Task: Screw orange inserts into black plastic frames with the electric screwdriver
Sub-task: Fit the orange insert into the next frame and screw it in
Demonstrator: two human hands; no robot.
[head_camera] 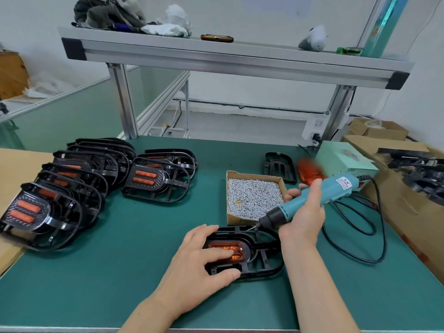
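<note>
A black plastic frame (264, 257) lies on the green mat near the front edge, with an orange insert (236, 246) seated in its oval opening. My left hand (201, 258) lies over the frame's left end, fingers pressing on the insert and thumb against the near rim. My right hand (304, 212) grips a teal electric screwdriver (312, 200), tilted down to the left. Its bit tip (253, 227) sits at the frame's far edge.
A cardboard tray of small silver screws (253, 195) stands just behind the frame. Several finished frames (72, 188) are stacked at the left. An empty black frame (280, 167), loose orange inserts (308, 170) and a pale green power box (343, 159) sit at the back right. The screwdriver's black cable (360, 236) loops at the right.
</note>
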